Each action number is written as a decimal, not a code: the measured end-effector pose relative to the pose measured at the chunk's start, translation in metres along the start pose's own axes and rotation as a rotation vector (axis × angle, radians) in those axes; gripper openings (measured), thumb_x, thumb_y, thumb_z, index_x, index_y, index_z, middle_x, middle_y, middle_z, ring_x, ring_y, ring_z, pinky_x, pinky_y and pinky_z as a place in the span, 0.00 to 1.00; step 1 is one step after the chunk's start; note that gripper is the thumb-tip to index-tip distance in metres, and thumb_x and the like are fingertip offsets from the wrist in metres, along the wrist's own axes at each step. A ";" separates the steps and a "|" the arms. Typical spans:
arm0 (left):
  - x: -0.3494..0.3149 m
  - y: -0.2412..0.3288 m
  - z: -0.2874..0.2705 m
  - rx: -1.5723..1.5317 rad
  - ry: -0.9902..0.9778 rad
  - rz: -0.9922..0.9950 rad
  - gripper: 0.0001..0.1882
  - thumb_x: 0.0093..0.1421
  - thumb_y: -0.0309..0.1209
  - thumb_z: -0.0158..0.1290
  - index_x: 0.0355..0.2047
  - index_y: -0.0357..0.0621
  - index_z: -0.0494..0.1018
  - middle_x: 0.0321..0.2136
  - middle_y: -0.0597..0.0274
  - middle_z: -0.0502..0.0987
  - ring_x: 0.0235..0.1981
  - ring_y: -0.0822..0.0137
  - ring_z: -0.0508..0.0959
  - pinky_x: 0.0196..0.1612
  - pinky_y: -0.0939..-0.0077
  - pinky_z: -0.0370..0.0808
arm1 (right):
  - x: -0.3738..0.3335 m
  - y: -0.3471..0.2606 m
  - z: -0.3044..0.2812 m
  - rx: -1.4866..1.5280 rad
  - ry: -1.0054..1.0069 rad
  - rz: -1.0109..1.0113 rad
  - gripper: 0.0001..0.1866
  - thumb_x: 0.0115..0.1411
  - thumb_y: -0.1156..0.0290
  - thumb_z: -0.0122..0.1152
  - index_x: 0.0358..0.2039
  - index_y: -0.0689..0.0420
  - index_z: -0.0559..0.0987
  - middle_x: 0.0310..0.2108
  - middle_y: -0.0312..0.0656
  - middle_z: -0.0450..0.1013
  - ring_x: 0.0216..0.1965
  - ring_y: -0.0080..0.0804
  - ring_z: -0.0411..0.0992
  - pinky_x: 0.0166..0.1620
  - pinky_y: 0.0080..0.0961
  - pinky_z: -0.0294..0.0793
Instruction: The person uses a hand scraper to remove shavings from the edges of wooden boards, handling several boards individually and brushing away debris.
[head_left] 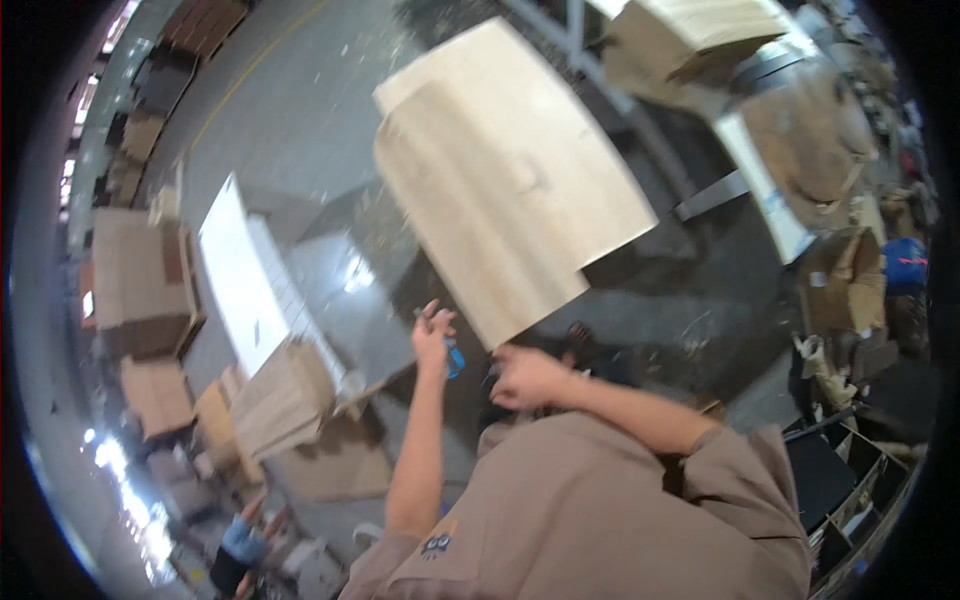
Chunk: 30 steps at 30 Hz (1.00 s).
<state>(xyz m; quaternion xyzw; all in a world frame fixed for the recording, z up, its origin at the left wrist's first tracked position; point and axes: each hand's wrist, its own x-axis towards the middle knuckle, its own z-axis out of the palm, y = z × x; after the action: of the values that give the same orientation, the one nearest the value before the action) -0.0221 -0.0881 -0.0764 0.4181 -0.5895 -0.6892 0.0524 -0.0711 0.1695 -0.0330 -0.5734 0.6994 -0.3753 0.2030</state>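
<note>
My left hand is raised in front of me, its fingers curled around a small blue object that sticks out on its right side. The kind of object is too blurred to tell. Close by, my right hand is closed, with its fingers bent toward the left; whatever they hold, if anything, is hidden. Just beyond it is the near corner of a pale brown sheet, and I cannot tell whether they touch. This sheet overlaps a second, lighter sheet, both lying flat ahead of me.
To the left stand a long white panel and several cardboard boxes. A stack of brown sheets lies nearer. On the right are an open carton, a blue item and a divided rack. Another person's sleeve shows lower left.
</note>
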 end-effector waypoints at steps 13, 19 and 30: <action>0.060 0.053 0.035 0.179 -0.179 0.043 0.09 0.69 0.29 0.64 0.34 0.47 0.75 0.22 0.72 0.71 0.20 0.76 0.71 0.22 0.76 0.67 | -0.022 0.048 -0.003 1.456 0.610 1.010 0.20 0.73 0.48 0.69 0.41 0.54 0.82 0.33 0.30 0.74 0.28 0.18 0.67 0.30 0.22 0.65; 0.056 0.051 0.042 0.072 -0.132 -0.112 0.16 0.69 0.31 0.65 0.30 0.54 0.67 0.19 0.72 0.68 0.15 0.73 0.69 0.17 0.75 0.66 | -0.070 0.071 -0.014 1.384 0.579 0.924 0.17 0.79 0.58 0.61 0.58 0.57 0.79 0.45 0.36 0.79 0.41 0.27 0.77 0.43 0.29 0.81; 0.133 0.060 0.012 -0.117 -0.004 -0.037 0.16 0.71 0.42 0.65 0.47 0.41 0.83 0.35 0.65 0.84 0.29 0.73 0.77 0.30 0.74 0.73 | -0.158 0.157 -0.174 0.565 0.747 1.200 0.15 0.72 0.62 0.66 0.39 0.64 0.85 0.31 0.40 0.82 0.31 0.29 0.77 0.37 0.36 0.78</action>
<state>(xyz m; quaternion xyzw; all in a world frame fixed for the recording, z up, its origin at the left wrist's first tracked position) -0.1409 -0.1721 -0.0946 0.4238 -0.5403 -0.7242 0.0629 -0.2565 0.3809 -0.0643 0.1442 0.7907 -0.5347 0.2611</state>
